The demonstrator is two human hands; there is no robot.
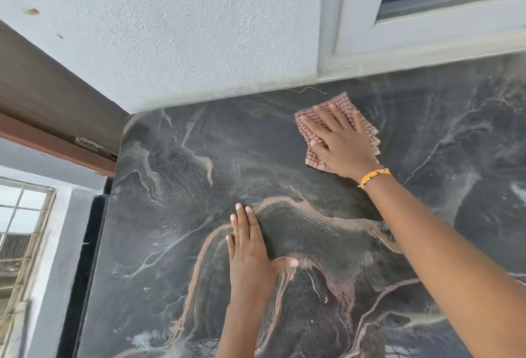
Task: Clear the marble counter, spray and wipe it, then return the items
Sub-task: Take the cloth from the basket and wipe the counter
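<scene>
Left hand (250,255) flat bracing on the marble tabletop (170,201), right hand (340,141) spread flat pressing the checked cloth (341,107), so I'd overlap strokes right up to the wall (185,44).

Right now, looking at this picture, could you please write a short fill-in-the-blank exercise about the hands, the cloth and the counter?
1. The right hand presses flat on a checked pink ____.
2. The left hand lies flat on the bare marble ____, holding nothing.
3. An orange bracelet is on the ____ wrist.
4. The cloth lies near the wall, below the ____ frame.

Missing words: cloth; counter; right; window
</scene>
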